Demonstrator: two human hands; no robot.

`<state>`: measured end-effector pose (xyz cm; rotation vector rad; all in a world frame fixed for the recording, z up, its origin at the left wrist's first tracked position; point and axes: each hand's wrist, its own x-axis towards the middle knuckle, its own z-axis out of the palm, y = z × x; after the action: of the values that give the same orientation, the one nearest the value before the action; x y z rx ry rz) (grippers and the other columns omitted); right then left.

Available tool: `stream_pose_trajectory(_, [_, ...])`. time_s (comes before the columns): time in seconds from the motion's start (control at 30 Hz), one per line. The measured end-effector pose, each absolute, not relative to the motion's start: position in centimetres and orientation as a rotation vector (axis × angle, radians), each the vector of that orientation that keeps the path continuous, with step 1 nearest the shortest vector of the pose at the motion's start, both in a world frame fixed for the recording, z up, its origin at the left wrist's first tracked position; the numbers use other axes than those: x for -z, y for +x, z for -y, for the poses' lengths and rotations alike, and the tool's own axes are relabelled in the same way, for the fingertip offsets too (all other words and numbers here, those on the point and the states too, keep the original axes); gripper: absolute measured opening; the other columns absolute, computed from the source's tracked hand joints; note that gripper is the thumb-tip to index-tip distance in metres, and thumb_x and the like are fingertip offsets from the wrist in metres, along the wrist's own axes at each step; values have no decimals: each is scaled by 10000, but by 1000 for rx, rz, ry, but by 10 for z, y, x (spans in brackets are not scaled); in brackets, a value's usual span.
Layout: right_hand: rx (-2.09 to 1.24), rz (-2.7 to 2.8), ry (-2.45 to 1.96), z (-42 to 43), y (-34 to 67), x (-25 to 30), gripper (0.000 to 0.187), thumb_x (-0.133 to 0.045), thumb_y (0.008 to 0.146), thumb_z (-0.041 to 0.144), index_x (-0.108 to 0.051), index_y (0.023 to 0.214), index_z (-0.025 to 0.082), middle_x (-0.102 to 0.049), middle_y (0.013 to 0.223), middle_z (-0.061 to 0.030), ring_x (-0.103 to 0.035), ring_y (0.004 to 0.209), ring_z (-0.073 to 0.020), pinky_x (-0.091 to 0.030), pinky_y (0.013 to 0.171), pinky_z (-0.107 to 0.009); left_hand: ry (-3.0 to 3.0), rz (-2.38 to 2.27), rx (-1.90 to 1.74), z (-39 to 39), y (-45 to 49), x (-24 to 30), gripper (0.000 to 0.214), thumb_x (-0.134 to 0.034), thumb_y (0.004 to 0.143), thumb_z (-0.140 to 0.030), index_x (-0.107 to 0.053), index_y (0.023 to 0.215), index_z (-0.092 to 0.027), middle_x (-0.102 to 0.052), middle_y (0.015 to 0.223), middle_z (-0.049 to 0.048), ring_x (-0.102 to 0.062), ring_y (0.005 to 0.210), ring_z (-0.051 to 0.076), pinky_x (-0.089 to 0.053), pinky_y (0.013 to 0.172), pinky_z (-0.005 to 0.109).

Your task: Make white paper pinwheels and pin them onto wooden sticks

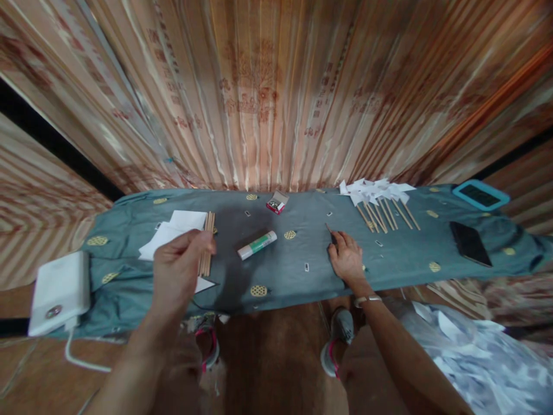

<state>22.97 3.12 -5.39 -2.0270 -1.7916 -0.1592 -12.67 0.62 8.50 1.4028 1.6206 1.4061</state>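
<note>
My left hand (181, 262) is raised over the left part of the cloth-covered table, thumb and fingers pinched together. Whatever lies between them is hidden. Behind it are a bundle of thin wooden sticks (210, 222) and several white paper sheets (188, 219); a white paper corner (204, 284) shows just below. My right hand (347, 256) rests on the cloth with its fingers curled. From its fingertips juts the tip of a thin pointed tool (328, 228), the rest being covered. Between the hands lies a glue stick (257, 245). Farther back stands an open small red-and-white box (277, 202) with tiny shiny pieces.
White paper pinwheels (375, 190) on wooden sticks lie at the back right. Beyond them are a blue-framed device (481, 195) and a black phone (470, 243). A white box with a cable (60, 293) sits far left. A bag of white paper pieces (479, 351) stands below right; a curtain (268, 104) hangs behind.
</note>
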Motion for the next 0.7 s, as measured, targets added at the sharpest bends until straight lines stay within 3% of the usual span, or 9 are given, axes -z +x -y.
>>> stream_pose_trajectory(0.07, [160,1788,-2024,-31,230,54,442,-390,931,287,-567,1308,138,-595,1333,-180,-537,1211,-329,-436,980,-503,1465,-1760,-1448,-28,-156,-62,142,-657,734,-330,-662,721,-189,-658,766,16,-569,723,164,-477,768,303])
stream_pose_trajectory(0.13, [166,1783,-2018,-31,231,54,439,-397,926,283,-571,1304,143,-595,1330,-181,-536,1208,-328,-434,977,-503,1604,-1936,-1247,-40,-186,-39,202,-656,755,-282,-692,911,-158,-698,1016,55,-614,909,190,-473,871,310])
stream_pose_trajectory(0.2, [173,1776,-2010,-31,232,56,437,-401,922,281,-574,1301,151,-597,1325,-178,-532,1207,-326,-428,979,-501,1745,-2123,-984,-44,-210,-21,264,-684,763,-286,-697,1000,-172,-701,1137,66,-593,1069,225,-444,949,329])
stream_pose_trajectory(0.4, [162,1794,-2036,-31,232,54,447,-389,922,294,-563,1310,155,-587,1339,-175,-525,1211,-331,-430,968,-490,1981,-2167,-589,-42,-238,2,372,-726,734,-264,-677,1070,-110,-679,1225,133,-602,1146,245,-393,1030,304])
stream_pose_trajectory(0.53, [161,1800,-2053,-30,231,53,451,-382,925,298,-559,1311,146,-580,1344,-172,-516,1215,-324,-420,977,-475,1886,-2269,-547,-39,-236,-1,348,-697,756,-298,-691,1060,-129,-683,1222,102,-630,1030,221,-439,901,252])
stream_pose_trajectory(0.7, [137,1786,-2035,-31,233,54,450,-393,915,300,-569,1299,145,-584,1334,-180,-514,1202,-345,-420,963,-508,1688,-2283,-603,-34,-230,-12,254,-657,781,-277,-728,995,-162,-761,1016,22,-662,871,184,-438,766,205])
